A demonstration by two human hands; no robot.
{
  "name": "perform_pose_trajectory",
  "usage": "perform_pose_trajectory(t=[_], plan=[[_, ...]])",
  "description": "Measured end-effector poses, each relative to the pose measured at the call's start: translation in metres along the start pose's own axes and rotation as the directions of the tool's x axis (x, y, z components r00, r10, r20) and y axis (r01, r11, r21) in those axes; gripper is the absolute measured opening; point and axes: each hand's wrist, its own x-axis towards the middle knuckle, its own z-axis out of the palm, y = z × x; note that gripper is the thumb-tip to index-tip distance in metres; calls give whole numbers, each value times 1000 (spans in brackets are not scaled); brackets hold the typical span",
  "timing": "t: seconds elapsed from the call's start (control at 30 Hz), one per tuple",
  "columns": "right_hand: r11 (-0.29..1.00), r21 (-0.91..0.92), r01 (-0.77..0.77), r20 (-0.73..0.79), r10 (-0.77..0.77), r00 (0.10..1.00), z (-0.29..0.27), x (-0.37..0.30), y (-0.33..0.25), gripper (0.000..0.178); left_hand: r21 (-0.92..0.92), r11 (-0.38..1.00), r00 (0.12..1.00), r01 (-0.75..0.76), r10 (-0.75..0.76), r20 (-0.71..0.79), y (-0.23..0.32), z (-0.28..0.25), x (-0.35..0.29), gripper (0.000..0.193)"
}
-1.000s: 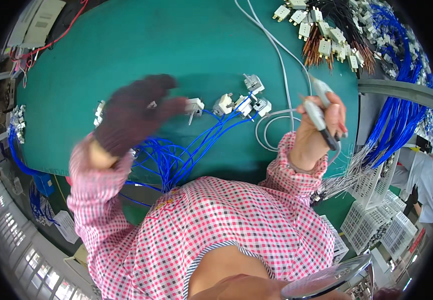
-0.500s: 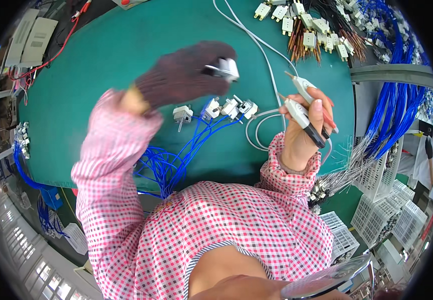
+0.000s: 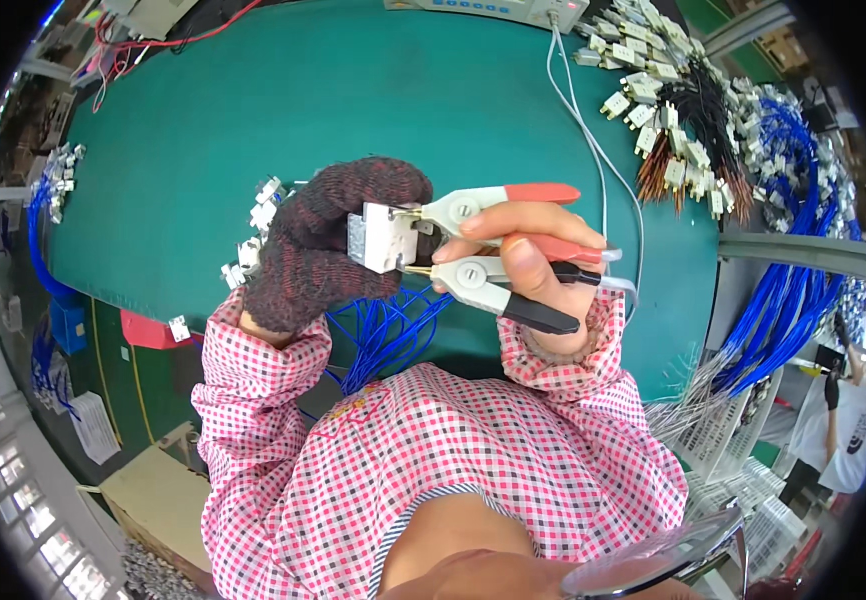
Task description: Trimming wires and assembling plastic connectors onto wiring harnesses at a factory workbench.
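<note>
My left hand [image 3: 318,250], in a dark knitted glove, is closed around a white electrical plug [image 3: 386,238] held above the green mat. Pinched in my bare right hand [image 3: 531,268] are two test clips, a red-handled one [image 3: 468,210] and a black-handled one [image 3: 475,282]. Their metal tips meet the plug's right side at its metal contacts; whether they grip or only touch, I cannot tell. Several white plugs [image 3: 243,262] lie on the mat beside the glove, partly hidden by it. Blue wires [image 3: 393,320] run below my hands towards my body.
A light-coloured instrument [image 3: 493,8] stands at the far edge, with grey cables [image 3: 593,140] leading from it to the clips. White plugs with dark wires [image 3: 673,150] are piled at the far right. Blue wire bundles [image 3: 788,280] hang beyond the right edge. A red bin [image 3: 148,330] sits at left.
My left hand has come nearer and turned, bringing its plug to the clips. The clips now point left, their tips against the plug. The view has shifted, showing the instrument.
</note>
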Motion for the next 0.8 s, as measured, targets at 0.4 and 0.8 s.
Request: perform_pose_trajectory(t=[0.4,0.8], plan=[[923,-376,81,70,-59,996,0,5,-15,20,182,983,997,15,-1,-79,-3,5,0,61],[959,4,283,-184,-277,943,-56,-43,-2,27,192,956,892,224,-121,-436,22,-17,-6,68]])
